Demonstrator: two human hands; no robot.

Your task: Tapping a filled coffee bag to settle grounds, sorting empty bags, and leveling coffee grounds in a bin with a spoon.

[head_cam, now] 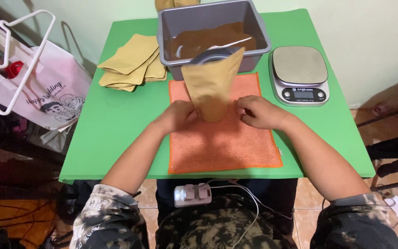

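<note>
Materials and finishes on the packing table.
Matt kraft-paper pouch (213,85) on rough orange terry cloth (224,143); smooth grey plastic tub (169,39); brushed-metal scale (299,74); matt green tabletop (116,120).

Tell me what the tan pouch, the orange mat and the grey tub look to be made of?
The upright tan pouch, pinched at its base by both hands, looks like matte kraft paper. The orange square mat seems to be terry cloth, with a fuzzy nap and stitched edges. The grey rectangular tub looks like smooth moulded plastic.

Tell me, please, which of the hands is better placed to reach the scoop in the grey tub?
Probably the right hand: the scoop lies toward the tub's right side, while the left hand could steady the pouch.
</note>
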